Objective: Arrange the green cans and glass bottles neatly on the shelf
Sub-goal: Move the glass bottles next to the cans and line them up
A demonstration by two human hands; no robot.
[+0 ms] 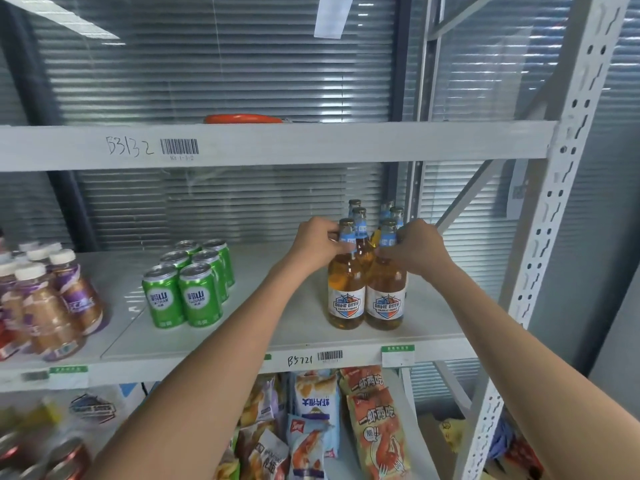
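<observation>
Several green cans [188,280] stand in two tidy rows on the white middle shelf [242,334], left of centre. Several amber glass bottles with blue neck labels stand in two rows at the right. My left hand [317,242] grips the neck of the front left bottle [346,292]. The neck of the front right bottle [386,294] is held by my right hand [415,249]. Both front bottles stand upright on the shelf, side by side and touching. The bottles behind them [360,216] show only their necks and caps.
Purple-labelled drink bottles [52,296] crowd the shelf's left end. An orange object [242,118] lies on the upper shelf. Snack bags [374,431] fill the shelf below. A perforated grey upright [540,237] stands close on the right. Bare shelf lies between cans and bottles.
</observation>
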